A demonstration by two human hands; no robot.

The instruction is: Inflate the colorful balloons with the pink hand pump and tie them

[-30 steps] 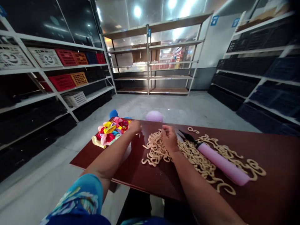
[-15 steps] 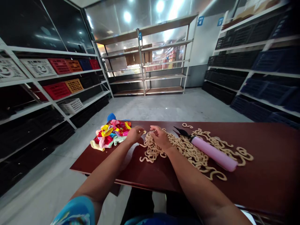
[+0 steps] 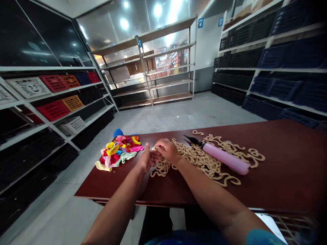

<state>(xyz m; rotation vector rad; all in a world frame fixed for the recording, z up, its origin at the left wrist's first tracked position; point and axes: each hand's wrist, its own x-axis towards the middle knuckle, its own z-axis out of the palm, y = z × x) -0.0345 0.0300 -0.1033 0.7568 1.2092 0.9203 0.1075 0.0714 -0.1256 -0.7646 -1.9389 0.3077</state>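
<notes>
My left hand (image 3: 148, 159) is open, its thumb up and its fingers stretched toward my right hand. My right hand (image 3: 168, 150) is closed in a pinch close by, and a pale end of a beige curly strand (image 3: 154, 148) shows at its fingertips. Below and right of it spreads a tangled heap of beige curly strands (image 3: 192, 154) that look like soft tubes. A pink hand pump with a black nozzle (image 3: 226, 158) lies across the heap. Left of my hands is a pile of colourful limp pieces (image 3: 116, 153), like cloth or flat balloons.
The dark red table (image 3: 278, 153) carries all of this. A blue round object (image 3: 118, 133) stands behind its far left edge. Shelves with coloured crates (image 3: 52, 109) line the left, dark crates (image 3: 278, 89) the right, and a metal rack (image 3: 150, 73) the back.
My left hand has gone from a bent-finger grip to stretched fingers and turned palm toward the right hand. My right hand has shifted slightly left. The whole view has turned a little right.
</notes>
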